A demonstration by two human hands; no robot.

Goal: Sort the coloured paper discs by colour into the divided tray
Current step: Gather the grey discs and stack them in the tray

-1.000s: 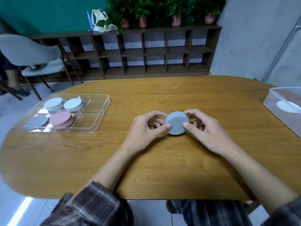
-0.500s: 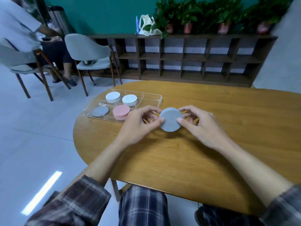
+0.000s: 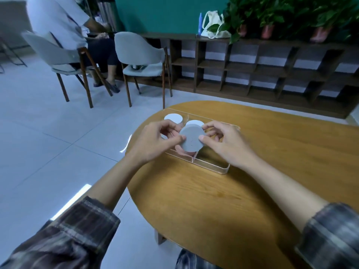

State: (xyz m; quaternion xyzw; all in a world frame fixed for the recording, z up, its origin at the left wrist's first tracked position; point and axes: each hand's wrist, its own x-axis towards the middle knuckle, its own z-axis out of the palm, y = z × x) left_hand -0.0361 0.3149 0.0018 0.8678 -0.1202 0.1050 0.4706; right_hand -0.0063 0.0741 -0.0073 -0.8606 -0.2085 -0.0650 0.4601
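- The left hand [image 3: 153, 144] and right hand [image 3: 226, 145] each pinched the grey disc stack [image 3: 191, 139] by its rim, held over the tray [image 3: 211, 165].
- Lowering it level into the matching compartment would likely keep discs together.

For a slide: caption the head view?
Left hand and right hand pinch a grey disc over the divided tray.

The left hand [image 3: 155, 142] and right hand [image 3: 227, 144], with the grey disc [image 3: 191, 139] between them, hide most of the tray [image 3: 213, 165]: only a sliver of pink disc [image 3: 179, 150] shows below, one white disc [image 3: 195, 122] is half covered, and the table [image 3: 252, 191] and both sleeves [image 3: 68, 235] run off the picture's edges.
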